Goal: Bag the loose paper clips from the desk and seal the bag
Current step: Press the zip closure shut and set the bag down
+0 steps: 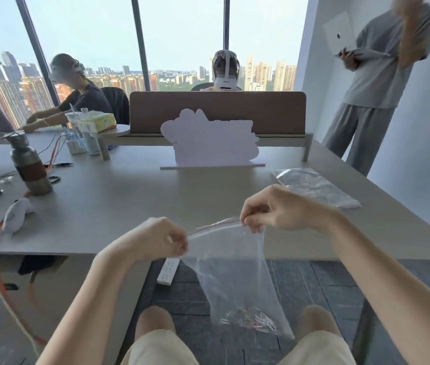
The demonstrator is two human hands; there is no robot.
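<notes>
From the head camera, a clear zip bag (235, 270) is held up in front of the near edge of the desk (129, 201), above the knees. Its top strip is pinched at the left end by the left hand (156, 239) and at the right end by the right hand (274, 208), fingers curled on both. The paper clips (250, 318) are gathered at the bottom of the bag (a small coloured heap). A stack of spare bags (316, 187) is seen on the desk to the far right, a metal bottle (28, 167) to the far left.
</notes>
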